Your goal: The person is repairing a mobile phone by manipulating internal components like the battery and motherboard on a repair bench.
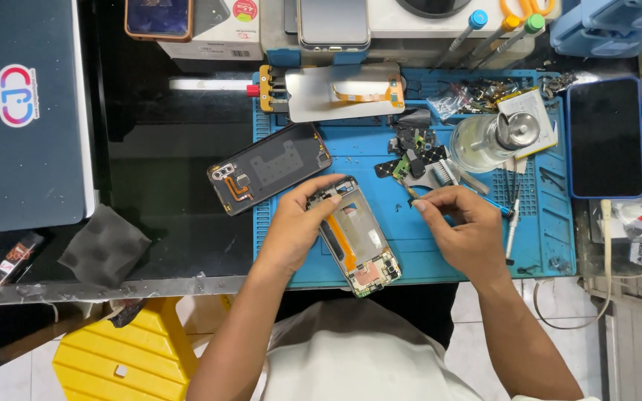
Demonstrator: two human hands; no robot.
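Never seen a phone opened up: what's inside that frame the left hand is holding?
Inside the opened phone frame show an orange flex ribbon, a silvery plate and a green circuit board at the near end. The left hand covers its left edge.

The left hand (pixel 291 232) is gripping the upper edge of an opened phone frame with an orange flex cable and green circuit board (pixel 357 245), which is lying tilted on a blue silicone work mat (pixel 417 252). The right hand (pixel 464 226) is pinching a small, thin part at its fingertips (pixel 419 204), just right of the frame; the part is too small to identify. A dark phone back cover with a camera cluster (pixel 269 168) is lying just left of the left hand. A clear glass dispenser bottle with a metal top (pixel 493 139) is standing near the right hand, among loose black parts (pixel 414 160). 1 blue-cased phone (pixel 605 137) is lying face up at the mat's right edge.
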